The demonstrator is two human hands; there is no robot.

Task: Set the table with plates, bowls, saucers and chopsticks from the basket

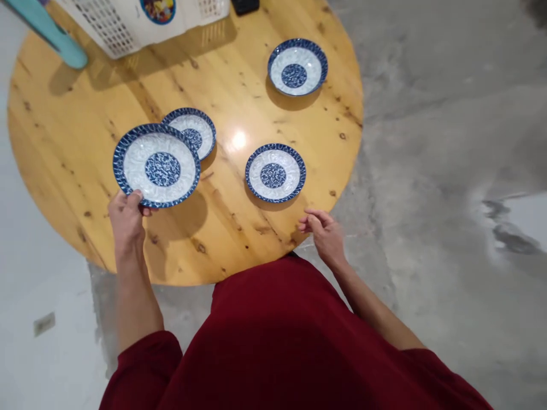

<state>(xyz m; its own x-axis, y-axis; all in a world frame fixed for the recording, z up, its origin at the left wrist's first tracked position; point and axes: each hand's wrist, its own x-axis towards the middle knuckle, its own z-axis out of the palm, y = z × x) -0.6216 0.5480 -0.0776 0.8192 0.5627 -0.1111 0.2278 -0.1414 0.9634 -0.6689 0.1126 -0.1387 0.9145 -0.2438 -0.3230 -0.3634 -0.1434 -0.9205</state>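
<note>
My left hand (126,219) grips the near rim of a blue-and-white plate (156,165) and holds it above the round wooden table (85,142). That plate partly covers a second plate (196,126) lying just behind it. A third plate (276,172) rests near the table's front right edge. A fourth plate (298,66) sits at the far right. My right hand (325,233) hovers at the table's near edge, just below the third plate, fingers loosely curled and holding nothing.
A white plastic basket (128,20) stands at the back of the table. A teal handle (47,31) crosses the far left corner. A dark object (245,5) lies at the top edge. Grey concrete floor (448,142) surrounds the table.
</note>
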